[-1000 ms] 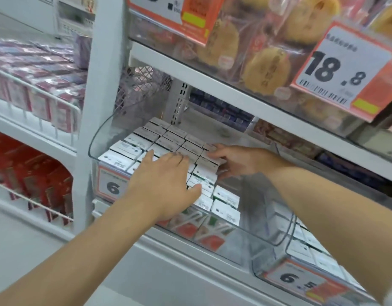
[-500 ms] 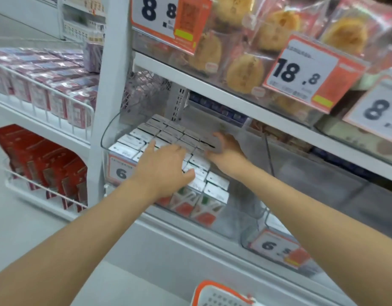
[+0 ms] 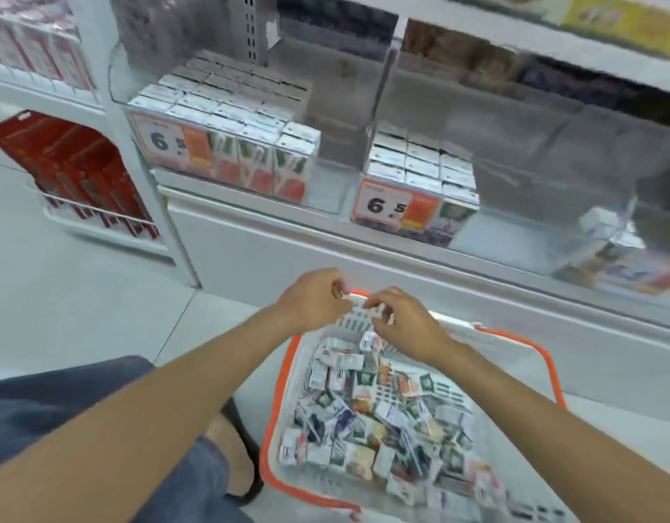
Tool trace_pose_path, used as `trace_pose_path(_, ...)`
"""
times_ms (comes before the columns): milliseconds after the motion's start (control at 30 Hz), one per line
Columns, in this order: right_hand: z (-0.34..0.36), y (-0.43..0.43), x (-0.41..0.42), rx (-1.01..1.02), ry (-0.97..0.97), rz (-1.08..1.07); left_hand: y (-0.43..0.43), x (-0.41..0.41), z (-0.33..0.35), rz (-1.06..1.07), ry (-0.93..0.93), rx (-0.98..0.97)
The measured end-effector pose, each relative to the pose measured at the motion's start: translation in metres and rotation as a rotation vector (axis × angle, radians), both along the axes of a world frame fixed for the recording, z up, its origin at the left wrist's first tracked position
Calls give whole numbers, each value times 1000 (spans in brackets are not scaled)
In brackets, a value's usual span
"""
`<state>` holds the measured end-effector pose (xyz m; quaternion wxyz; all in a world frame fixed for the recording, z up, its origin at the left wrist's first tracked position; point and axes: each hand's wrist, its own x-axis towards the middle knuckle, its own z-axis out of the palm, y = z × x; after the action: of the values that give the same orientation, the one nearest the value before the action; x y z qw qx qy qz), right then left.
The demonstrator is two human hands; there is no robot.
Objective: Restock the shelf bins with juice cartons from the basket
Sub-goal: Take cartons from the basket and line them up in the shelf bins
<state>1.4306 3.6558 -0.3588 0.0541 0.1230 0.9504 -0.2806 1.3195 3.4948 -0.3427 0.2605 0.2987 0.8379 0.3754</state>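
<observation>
Juice cartons [image 3: 363, 420] fill the basket [image 3: 284, 375] and stand in shelf bins [image 3: 326, 179].

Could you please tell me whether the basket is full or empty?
Fairly full: the basket holds a jumbled heap of juice cartons covering its floor.

Basket [image 3: 278, 402] near corner cut by bottom edge. Cartons [image 3: 363, 409] inside blurred, labels unreadable. Left grip [image 3: 311, 300], right grip [image 3: 405, 322]: blurred, unclear whether holding anything. Far-right bin [image 3: 590, 266] contents smeared. Top shelf [image 3: 514, 43] cut by upper edge.
</observation>
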Motion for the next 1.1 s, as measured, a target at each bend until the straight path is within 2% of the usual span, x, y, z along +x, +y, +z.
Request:
trace_pose_path(200,-124,58,137,-184,-632,-246,22,86,-94,-78,-278,-215)
trace_pose_path(300,-165,52,170,-303,-816,-269,23,107,-117,-110,-311,-325)
trace_pose_path(400,-182,49,180,-271,-787,-203,22,113,-131,-67,-362,-342)
trace_pose_path(467,-180,56,177,-343,-696,-302,23,113,-136,-32,-385,-347)
trace_pose_path(533,-165,65,167,-501,-535,-460,26,111,-136,44,-445,-308)
trace_pose_path(633,-134,69,136,-857,-328,-579,37,110,-125,193,-680,-172)
trace_pose_path(700,-118,61,116,-940,-334,-430,40,108,-115,213,-916,-102)
trace_pose_path(767,-111,49,103,-910,-392,-279,36,104,-105,217,-963,-62)
trace_pose_path(867,-127,39,97,-868,-397,-274,20,87,-96,295,-728,-82)
trace_pose_path(933,-149,30,94,-723,-462,-219,7,73,-90,352,-702,-21)
trace_pose_path(1100,-199,-15,68,-320,-660,82,-20,66,-90,405,-771,112)
